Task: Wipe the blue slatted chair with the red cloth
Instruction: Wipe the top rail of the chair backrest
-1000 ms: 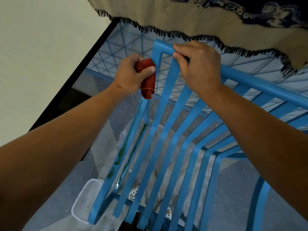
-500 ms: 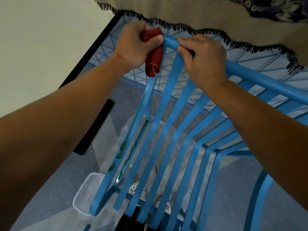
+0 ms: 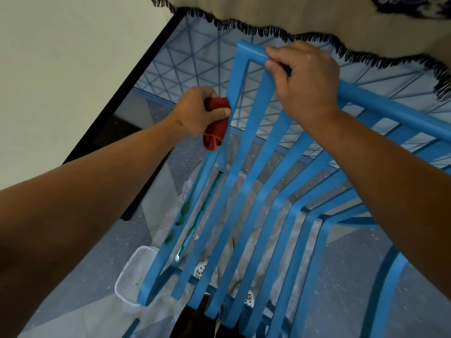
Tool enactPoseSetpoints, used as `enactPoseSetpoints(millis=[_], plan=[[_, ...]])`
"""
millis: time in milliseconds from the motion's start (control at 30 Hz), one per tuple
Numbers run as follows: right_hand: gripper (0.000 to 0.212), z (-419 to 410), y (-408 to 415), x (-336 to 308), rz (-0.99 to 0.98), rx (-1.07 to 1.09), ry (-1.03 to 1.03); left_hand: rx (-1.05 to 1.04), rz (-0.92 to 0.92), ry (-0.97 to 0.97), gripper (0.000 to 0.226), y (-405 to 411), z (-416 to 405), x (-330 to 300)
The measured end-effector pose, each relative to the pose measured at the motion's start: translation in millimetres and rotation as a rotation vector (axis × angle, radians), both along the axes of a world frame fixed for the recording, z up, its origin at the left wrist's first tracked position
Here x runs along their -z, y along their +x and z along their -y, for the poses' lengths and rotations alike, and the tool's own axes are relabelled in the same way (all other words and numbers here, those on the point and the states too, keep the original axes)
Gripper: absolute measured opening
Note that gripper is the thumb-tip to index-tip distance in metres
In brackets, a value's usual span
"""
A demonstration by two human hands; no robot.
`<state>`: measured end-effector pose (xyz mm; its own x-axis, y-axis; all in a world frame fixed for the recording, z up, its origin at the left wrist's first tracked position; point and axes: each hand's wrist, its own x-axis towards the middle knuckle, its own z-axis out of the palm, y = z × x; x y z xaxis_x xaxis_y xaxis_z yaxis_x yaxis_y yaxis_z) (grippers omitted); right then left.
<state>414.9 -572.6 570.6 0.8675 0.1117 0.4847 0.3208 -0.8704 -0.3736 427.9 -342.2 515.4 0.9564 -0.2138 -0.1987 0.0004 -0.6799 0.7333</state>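
The blue slatted chair (image 3: 253, 181) fills the middle of the view, seen from above its backrest. My left hand (image 3: 197, 111) grips the bunched red cloth (image 3: 216, 129) and presses it against the outer face of the leftmost upright, a little below the top corner. My right hand (image 3: 305, 86) curls round the top rail near that corner and holds it. Green smears (image 3: 181, 218) streak the leftmost slat lower down.
A white mesh basket (image 3: 133, 276) stands on the floor by the chair's left front leg. A fringed beige and dark cloth (image 3: 317, 18) hangs along the top. A blue wire grid (image 3: 195, 62) lies behind the chair, and a pale wall (image 3: 61, 57) rises at the left.
My left hand with the red cloth went up to the chair's top left corner, then slid down the left upright. My right hand has kept its hold on the top rail.
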Motion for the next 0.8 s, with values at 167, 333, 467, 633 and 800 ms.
enactPoseSetpoints(millis=[167,333,467,633,800], plan=[[0.034,0,-1,1,0.001,-0.005,-0.013,-0.064,0.034,-0.099,0.028,10,10,-29],[0.034,0,-1,3,0.022,-0.004,-0.018,-0.094,-0.027,-0.33,0.028,3,15,-33],[0.034,0,0,3,0.018,0.009,-0.013,-0.104,-0.015,-0.105,0.034,-10,5,4],[0.035,-2,-1,1,0.0,0.021,-0.007,-0.032,-0.075,0.031,0.03,-19,-7,17],[0.036,-2,-1,2,-0.011,0.038,-0.024,0.074,-0.081,0.189,0.033,-11,-7,5]])
